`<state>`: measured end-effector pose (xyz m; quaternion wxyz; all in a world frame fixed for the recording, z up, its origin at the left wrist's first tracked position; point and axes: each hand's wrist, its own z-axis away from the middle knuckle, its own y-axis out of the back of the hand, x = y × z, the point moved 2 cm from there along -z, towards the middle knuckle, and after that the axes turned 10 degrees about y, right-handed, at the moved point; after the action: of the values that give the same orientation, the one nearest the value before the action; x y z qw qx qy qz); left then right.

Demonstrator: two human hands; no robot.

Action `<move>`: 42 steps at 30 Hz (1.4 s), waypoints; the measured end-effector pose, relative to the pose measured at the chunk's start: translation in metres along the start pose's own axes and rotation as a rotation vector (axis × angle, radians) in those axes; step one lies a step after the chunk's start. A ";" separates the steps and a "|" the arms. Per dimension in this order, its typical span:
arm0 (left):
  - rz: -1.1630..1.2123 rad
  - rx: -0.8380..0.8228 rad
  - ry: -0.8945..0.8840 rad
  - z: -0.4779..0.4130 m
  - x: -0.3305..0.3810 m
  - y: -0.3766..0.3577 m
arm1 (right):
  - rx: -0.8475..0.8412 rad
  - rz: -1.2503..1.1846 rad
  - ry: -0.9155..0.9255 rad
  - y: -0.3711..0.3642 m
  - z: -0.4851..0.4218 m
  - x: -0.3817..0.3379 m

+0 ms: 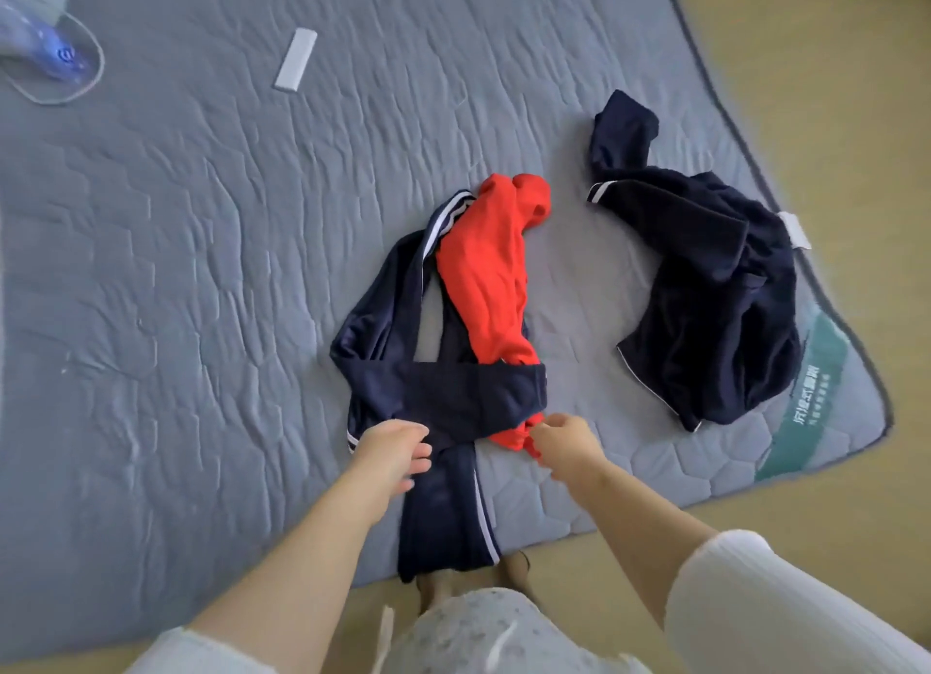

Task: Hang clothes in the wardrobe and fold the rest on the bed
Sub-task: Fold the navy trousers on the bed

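The right hand (pixel 564 444) pinches the red garment's (pixel 483 280) near hem. Just beside that pinch, the left hand (pixel 395 449) curls its fingers onto the navy trousers (pixel 443 512).

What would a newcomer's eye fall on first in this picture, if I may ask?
Centred on the mattress, the red garment lies tangled with striped navy trousers; the right hand pinches its near end, the left hand meets the trousers. A crumpled navy jacket lies to its right.

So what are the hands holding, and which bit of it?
The right hand pinches the red garment at its near end. The left hand touches the navy trousers; whether it grips them cannot be told.
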<state>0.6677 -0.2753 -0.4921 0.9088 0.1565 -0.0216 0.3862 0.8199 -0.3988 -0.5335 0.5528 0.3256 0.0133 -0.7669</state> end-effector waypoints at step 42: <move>-0.195 -0.035 -0.826 0.223 0.076 0.054 | -0.115 -0.804 0.748 0.082 0.238 -0.274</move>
<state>0.7010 -0.2548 -0.2538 0.8587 0.2839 -0.3754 0.2029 0.8231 -0.2908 -0.1775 0.1911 0.5144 0.3740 -0.7477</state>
